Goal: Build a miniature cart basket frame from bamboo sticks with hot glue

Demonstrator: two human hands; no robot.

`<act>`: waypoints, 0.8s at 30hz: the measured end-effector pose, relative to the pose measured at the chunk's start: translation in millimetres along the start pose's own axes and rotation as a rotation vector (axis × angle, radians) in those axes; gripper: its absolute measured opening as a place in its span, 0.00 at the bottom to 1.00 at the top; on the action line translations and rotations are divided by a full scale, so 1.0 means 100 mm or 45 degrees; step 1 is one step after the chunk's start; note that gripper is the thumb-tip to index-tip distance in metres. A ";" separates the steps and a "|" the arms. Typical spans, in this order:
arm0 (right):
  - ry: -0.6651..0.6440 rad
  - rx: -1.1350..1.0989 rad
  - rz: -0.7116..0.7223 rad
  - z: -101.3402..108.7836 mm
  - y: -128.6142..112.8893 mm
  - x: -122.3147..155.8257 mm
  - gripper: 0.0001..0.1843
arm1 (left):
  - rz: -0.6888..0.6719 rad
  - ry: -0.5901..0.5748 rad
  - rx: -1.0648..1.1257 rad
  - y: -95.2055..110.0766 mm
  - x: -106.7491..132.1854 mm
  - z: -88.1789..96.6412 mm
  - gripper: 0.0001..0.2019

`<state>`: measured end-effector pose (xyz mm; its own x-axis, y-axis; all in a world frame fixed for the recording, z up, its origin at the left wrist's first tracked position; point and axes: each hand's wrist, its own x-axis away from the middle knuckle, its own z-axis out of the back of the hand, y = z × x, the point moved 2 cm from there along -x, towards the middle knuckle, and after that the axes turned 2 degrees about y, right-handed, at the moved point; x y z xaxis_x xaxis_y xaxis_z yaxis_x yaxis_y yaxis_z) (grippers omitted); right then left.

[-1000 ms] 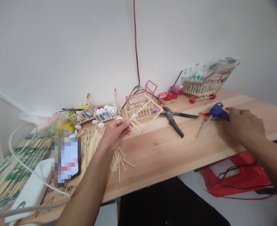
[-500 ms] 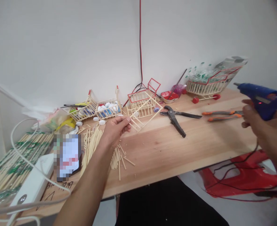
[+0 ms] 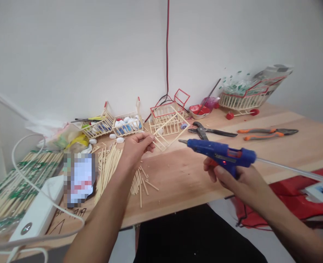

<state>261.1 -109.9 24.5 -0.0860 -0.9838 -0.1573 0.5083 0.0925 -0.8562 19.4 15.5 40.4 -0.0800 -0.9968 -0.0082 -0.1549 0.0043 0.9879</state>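
My left hand pinches one corner of a small frame of thin wooden sticks, held above the table. Behind that frame stands a miniature stick cart with a red-painted rim, partly covered by it. My right hand is wrapped round the handle of a blue hot glue gun, its nozzle pointing left towards the frame but apart from it. A red light glows on the gun, and a clear glue stick juts from its back. Loose cut sticks lie beneath and beside my left forearm.
Black pliers and orange-handled pliers lie behind the glue gun. A dish of red paint and a filled stick cart stand by the wall. At left are a phone, a power strip and bundled chopsticks.
My right hand has brought the glue gun leftwards and down from the right edge, close to the stick frame. My left hand keeps its pinch on the frame, nearly still.
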 end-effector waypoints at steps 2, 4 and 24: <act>-0.053 -0.008 0.013 -0.10 -0.03 -0.01 0.24 | -0.012 -0.002 -0.006 0.00 0.00 0.00 0.11; -0.077 -0.004 0.008 -0.16 -0.04 -0.03 0.25 | -0.021 -0.007 -0.015 0.00 0.00 0.00 0.11; 0.036 0.308 0.089 -0.21 -0.10 -0.14 0.25 | -0.027 -0.015 -0.047 0.05 0.04 -0.02 0.10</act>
<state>239.7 -94.3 24.9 -0.0661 -0.9713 -0.2285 0.7036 0.1170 -0.7009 20.3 11.5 45.4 -0.0887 -0.9956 -0.0306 -0.1203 -0.0198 0.9925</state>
